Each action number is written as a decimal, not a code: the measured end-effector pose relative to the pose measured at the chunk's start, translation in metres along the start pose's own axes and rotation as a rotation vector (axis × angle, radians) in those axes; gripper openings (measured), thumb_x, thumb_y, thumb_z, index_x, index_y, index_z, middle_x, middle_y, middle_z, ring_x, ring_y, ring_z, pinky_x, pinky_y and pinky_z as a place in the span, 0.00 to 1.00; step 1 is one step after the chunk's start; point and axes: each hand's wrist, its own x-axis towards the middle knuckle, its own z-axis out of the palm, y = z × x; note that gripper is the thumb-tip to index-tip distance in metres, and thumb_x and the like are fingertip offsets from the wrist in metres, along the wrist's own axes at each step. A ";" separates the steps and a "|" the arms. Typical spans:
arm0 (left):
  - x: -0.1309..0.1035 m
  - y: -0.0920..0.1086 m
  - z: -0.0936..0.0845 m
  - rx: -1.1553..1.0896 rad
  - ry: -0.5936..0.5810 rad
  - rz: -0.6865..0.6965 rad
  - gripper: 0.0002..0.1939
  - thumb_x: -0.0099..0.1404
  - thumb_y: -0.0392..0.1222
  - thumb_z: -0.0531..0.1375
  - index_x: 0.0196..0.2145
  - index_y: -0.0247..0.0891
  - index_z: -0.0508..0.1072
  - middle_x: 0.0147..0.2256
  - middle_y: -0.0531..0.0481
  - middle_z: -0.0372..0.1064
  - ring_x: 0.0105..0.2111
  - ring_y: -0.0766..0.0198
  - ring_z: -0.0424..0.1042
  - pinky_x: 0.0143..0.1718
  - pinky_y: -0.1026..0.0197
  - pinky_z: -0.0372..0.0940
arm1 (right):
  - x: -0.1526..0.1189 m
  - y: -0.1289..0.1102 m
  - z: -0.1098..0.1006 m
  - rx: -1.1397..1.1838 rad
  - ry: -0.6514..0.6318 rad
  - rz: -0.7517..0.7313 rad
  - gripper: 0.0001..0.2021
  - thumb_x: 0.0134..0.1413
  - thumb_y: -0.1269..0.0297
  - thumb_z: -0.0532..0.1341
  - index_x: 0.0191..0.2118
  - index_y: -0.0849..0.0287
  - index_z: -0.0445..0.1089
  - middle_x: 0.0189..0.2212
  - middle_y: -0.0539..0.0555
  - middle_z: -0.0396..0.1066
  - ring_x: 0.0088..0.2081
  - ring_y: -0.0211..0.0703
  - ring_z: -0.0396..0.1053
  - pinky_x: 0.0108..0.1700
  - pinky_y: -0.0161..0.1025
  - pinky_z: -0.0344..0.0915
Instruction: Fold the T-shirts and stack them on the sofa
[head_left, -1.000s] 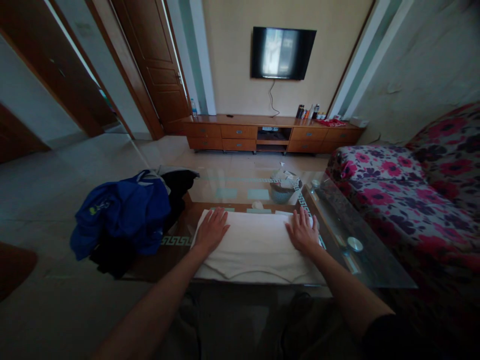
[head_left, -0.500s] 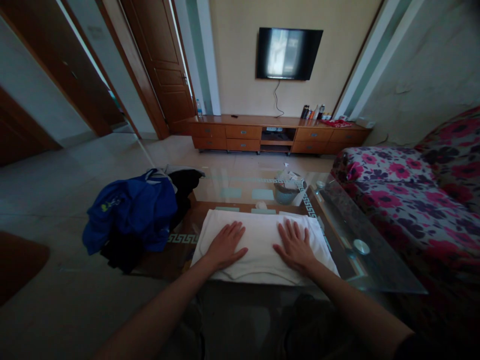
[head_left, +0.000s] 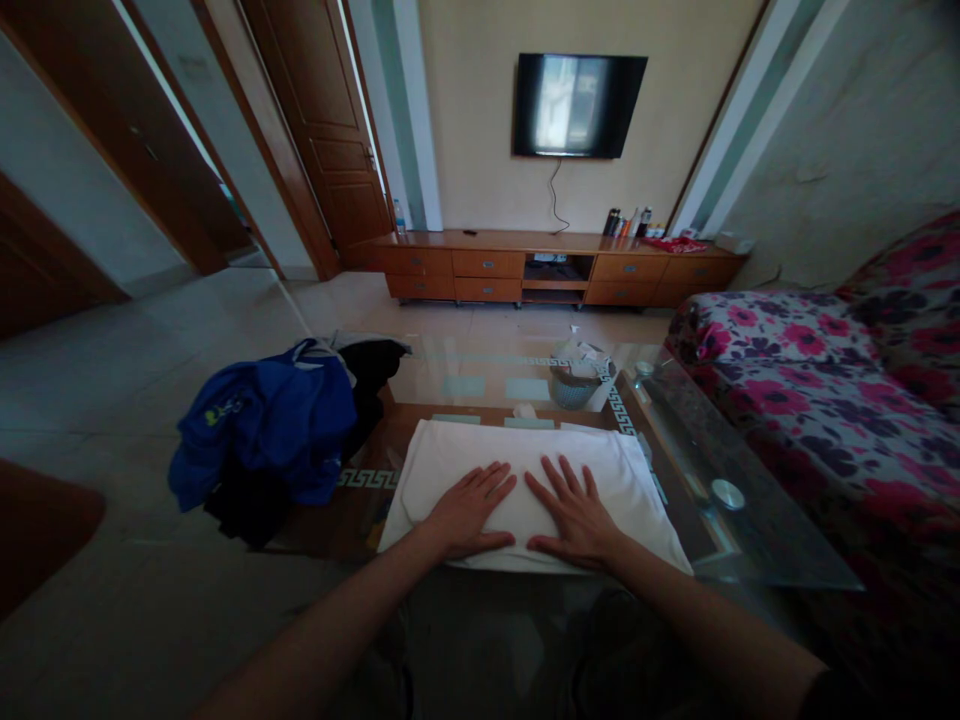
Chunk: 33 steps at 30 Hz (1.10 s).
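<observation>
Where the two hands had lain wide apart a second earlier, out at the left and right sides of the cloth, they had now come inward and nearer, so that the left hand (head_left: 474,508) and the right hand (head_left: 574,515) lay side by side on the white cloth (head_left: 525,445). Both were palm down with fingers spread — thumbs pointing at each other across a narrow gap — and neither clasped anything; how hard they pressed could not be told. The cloth, folded in layers, lay flat on the near part of the glass table (head_left: 776,535), and its far strip, clear of the hands, looked mostly smooth. Judging by that inward sweep, the work in hand seemed to be smoothing, with the near middle now under the palms. At the table's left end the blue garment (head_left: 277,425) and the black clothing (head_left: 251,500) sat heaped, unmoved over that second, while the basket (head_left: 574,390) showed at the far right — on or under the glass, it was hard to say
</observation>
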 end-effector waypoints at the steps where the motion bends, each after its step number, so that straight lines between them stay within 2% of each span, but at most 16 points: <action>1: 0.000 0.001 0.000 0.006 0.000 0.002 0.51 0.64 0.70 0.57 0.74 0.47 0.41 0.74 0.46 0.35 0.73 0.52 0.37 0.71 0.48 0.40 | 0.000 -0.001 0.000 -0.001 0.002 0.003 0.53 0.50 0.24 0.55 0.75 0.42 0.37 0.75 0.57 0.27 0.73 0.73 0.26 0.66 0.74 0.29; 5: 0.000 0.002 -0.002 0.026 0.001 0.007 0.53 0.62 0.73 0.56 0.74 0.47 0.40 0.74 0.46 0.36 0.73 0.49 0.35 0.71 0.46 0.39 | -0.001 -0.005 -0.003 0.007 -0.008 0.016 0.55 0.48 0.23 0.55 0.75 0.43 0.39 0.75 0.58 0.25 0.73 0.76 0.23 0.65 0.76 0.27; 8: -0.001 -0.003 -0.004 0.037 0.006 -0.013 0.54 0.60 0.76 0.55 0.74 0.48 0.44 0.74 0.46 0.37 0.73 0.47 0.36 0.71 0.44 0.38 | 0.001 -0.001 -0.006 0.031 -0.021 0.038 0.51 0.54 0.25 0.51 0.75 0.43 0.36 0.75 0.57 0.25 0.73 0.72 0.26 0.67 0.74 0.29; 10: -0.003 -0.010 -0.005 0.054 0.042 -0.087 0.50 0.63 0.75 0.53 0.73 0.49 0.47 0.74 0.48 0.36 0.73 0.48 0.35 0.71 0.44 0.37 | 0.001 0.008 -0.006 0.031 0.002 0.103 0.45 0.60 0.29 0.48 0.75 0.42 0.35 0.76 0.55 0.26 0.74 0.68 0.27 0.67 0.72 0.31; 12: -0.005 -0.017 -0.004 0.070 0.081 -0.191 0.47 0.65 0.73 0.51 0.73 0.49 0.47 0.74 0.48 0.34 0.74 0.47 0.32 0.71 0.42 0.35 | 0.000 0.019 -0.003 0.006 0.038 0.205 0.43 0.62 0.30 0.47 0.75 0.42 0.36 0.76 0.55 0.26 0.74 0.69 0.26 0.67 0.74 0.30; 15: -0.008 -0.024 0.001 0.065 0.076 -0.263 0.54 0.59 0.78 0.53 0.74 0.48 0.45 0.75 0.46 0.32 0.73 0.42 0.29 0.71 0.39 0.33 | -0.005 0.034 0.005 -0.033 0.047 0.304 0.45 0.59 0.28 0.47 0.75 0.42 0.38 0.75 0.56 0.23 0.73 0.75 0.24 0.65 0.78 0.29; 17: -0.008 -0.028 0.003 0.052 0.052 -0.253 0.60 0.53 0.81 0.56 0.74 0.48 0.44 0.75 0.45 0.32 0.73 0.40 0.30 0.71 0.37 0.33 | -0.007 0.041 0.010 -0.043 0.038 0.307 0.46 0.58 0.27 0.47 0.75 0.41 0.37 0.75 0.56 0.22 0.73 0.76 0.23 0.64 0.79 0.29; 19: -0.007 -0.032 0.002 0.045 0.046 -0.244 0.62 0.50 0.82 0.58 0.74 0.50 0.45 0.75 0.45 0.32 0.73 0.40 0.31 0.70 0.37 0.34 | -0.006 0.047 0.010 -0.041 0.042 0.297 0.45 0.59 0.27 0.47 0.75 0.41 0.36 0.75 0.55 0.22 0.73 0.75 0.25 0.65 0.78 0.31; 22: -0.005 -0.045 -0.001 0.079 0.109 -0.281 0.54 0.58 0.79 0.54 0.73 0.49 0.49 0.74 0.46 0.35 0.73 0.43 0.32 0.71 0.39 0.35 | -0.003 0.063 0.004 -0.034 0.107 0.359 0.41 0.63 0.31 0.44 0.75 0.40 0.37 0.76 0.53 0.22 0.74 0.70 0.29 0.67 0.74 0.37; 25: -0.006 -0.061 -0.002 0.136 0.190 -0.360 0.45 0.68 0.72 0.49 0.73 0.44 0.51 0.74 0.45 0.38 0.74 0.47 0.33 0.71 0.42 0.36 | -0.005 0.089 0.002 -0.068 0.193 0.453 0.38 0.66 0.34 0.43 0.75 0.42 0.40 0.76 0.52 0.23 0.74 0.65 0.31 0.69 0.68 0.37; 29: -0.009 -0.074 0.005 0.154 0.184 -0.379 0.45 0.68 0.71 0.49 0.73 0.45 0.48 0.74 0.46 0.37 0.73 0.45 0.34 0.71 0.42 0.39 | -0.014 0.113 0.015 -0.080 0.159 0.475 0.39 0.65 0.33 0.43 0.75 0.44 0.41 0.76 0.52 0.27 0.74 0.61 0.32 0.71 0.63 0.38; 33: -0.007 -0.081 0.007 0.175 0.191 -0.354 0.42 0.69 0.69 0.49 0.73 0.46 0.49 0.74 0.46 0.37 0.73 0.45 0.36 0.70 0.43 0.41 | -0.013 0.118 0.021 -0.070 0.148 0.481 0.40 0.65 0.33 0.42 0.76 0.45 0.41 0.76 0.52 0.29 0.74 0.59 0.33 0.71 0.60 0.38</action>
